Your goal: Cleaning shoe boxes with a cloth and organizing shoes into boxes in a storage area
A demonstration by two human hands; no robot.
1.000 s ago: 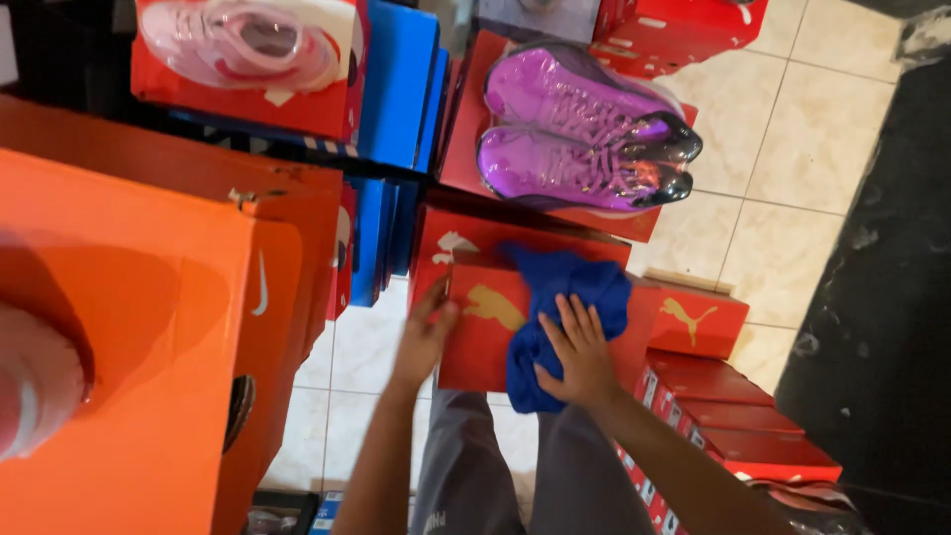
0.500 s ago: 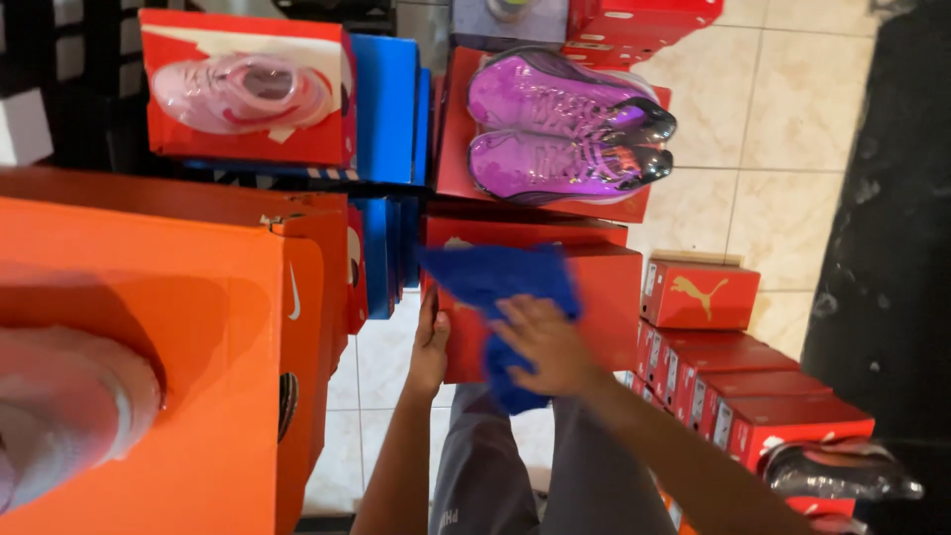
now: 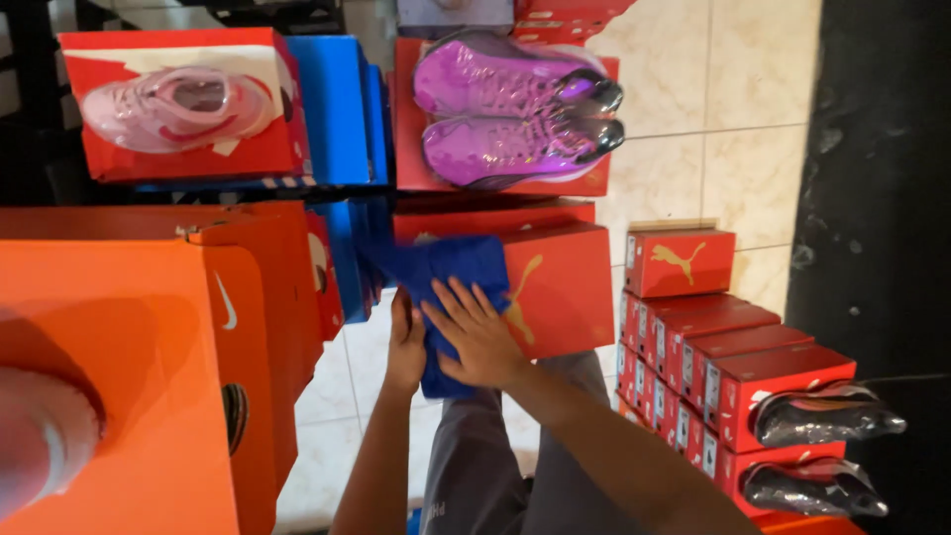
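A red shoe box [image 3: 560, 287] rests in front of me over my grey-trousered lap. A blue cloth [image 3: 448, 272] lies across its left part and hangs down its near side. My right hand [image 3: 477, 335] presses flat on the cloth with fingers spread. My left hand [image 3: 404, 342] grips the box's left edge beside the cloth.
Orange shoe boxes [image 3: 129, 367] fill the left. A pink shoe [image 3: 178, 104] sits on a red box at top left, beside blue boxes [image 3: 342, 109]. Purple shoes [image 3: 510, 109] lie on a red box above. Several red boxes [image 3: 723, 357] and dark shiny shoes [image 3: 827, 421] stand at right on the tiled floor.
The cloth and my right hand have slid from the box's middle toward its left side. The view has shifted, showing more of the red box stack at right.
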